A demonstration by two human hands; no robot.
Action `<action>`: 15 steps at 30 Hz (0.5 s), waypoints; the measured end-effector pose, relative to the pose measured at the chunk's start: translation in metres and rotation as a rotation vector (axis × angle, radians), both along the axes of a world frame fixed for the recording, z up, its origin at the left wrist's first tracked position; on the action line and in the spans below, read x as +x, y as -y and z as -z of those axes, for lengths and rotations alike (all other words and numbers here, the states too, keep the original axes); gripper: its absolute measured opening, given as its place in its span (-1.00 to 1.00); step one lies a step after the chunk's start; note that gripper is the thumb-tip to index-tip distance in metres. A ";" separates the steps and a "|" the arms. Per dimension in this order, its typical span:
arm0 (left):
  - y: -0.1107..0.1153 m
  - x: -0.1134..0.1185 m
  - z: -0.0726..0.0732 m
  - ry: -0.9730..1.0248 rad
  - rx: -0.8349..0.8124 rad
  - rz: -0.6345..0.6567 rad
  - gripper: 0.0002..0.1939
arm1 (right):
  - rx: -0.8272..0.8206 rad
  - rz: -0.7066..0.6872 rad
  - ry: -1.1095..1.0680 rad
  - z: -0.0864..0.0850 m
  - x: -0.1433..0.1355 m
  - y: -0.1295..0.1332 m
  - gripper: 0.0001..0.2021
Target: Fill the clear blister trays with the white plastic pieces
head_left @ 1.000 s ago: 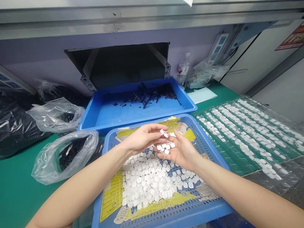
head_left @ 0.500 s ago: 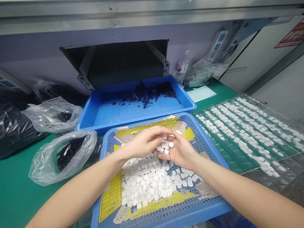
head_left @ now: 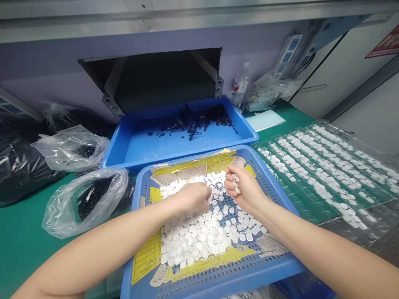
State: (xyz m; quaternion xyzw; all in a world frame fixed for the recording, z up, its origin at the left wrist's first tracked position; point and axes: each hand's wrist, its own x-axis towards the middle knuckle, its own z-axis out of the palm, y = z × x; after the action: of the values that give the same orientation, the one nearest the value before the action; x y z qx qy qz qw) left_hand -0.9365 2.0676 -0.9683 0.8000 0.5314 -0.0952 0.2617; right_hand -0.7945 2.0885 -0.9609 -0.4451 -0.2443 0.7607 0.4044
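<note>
My right hand (head_left: 245, 187) is curled closed around several small white square plastic pieces (head_left: 236, 182), which show between its fingers and palm. It hovers over the right part of a blue perforated basket (head_left: 271, 178). To its left, my left hand (head_left: 193, 197) is closed with the knuckles up, low over the pile of white square plastic pieces (head_left: 199, 238) in the basket. Its fingertips are mostly hidden, so what they hold cannot be made out. Yellow and pale paper labels (head_left: 146, 257) line the basket floor under the pile.
Behind the basket sits a blue tray (head_left: 134, 145) with small black parts. Open plastic bags (head_left: 57, 216) of black parts lie at left. On the right, clear sheets (head_left: 307, 203) carry rows of white pieces. A water bottle (head_left: 240, 87) stands at the back.
My hands were cupped together around white pieces and have moved apart. My right hand has closed on pieces; my left hand has turned knuckles up and dropped slightly toward the pile.
</note>
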 end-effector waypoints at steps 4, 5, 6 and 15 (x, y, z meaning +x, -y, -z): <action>0.005 0.008 0.015 -0.036 -0.060 0.032 -0.85 | -0.008 -0.059 0.039 0.002 -0.002 0.002 -0.88; 0.005 0.008 0.016 -0.031 -0.067 0.030 -0.88 | -0.007 -0.069 0.053 0.003 -0.003 0.002 -0.89; 0.004 0.006 0.015 -0.021 -0.072 0.024 -0.90 | -0.006 -0.078 0.070 0.004 -0.003 0.001 -0.89; -0.001 -0.003 -0.028 0.501 0.008 -0.167 -0.87 | -0.192 -0.328 0.161 0.012 -0.006 0.002 -0.76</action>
State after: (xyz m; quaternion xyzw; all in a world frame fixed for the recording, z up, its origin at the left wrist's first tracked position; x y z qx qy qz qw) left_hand -0.9396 2.0688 -0.9408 0.7529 0.5148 0.1298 0.3889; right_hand -0.8007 2.0861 -0.9732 -0.4951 -0.2712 0.7983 0.2099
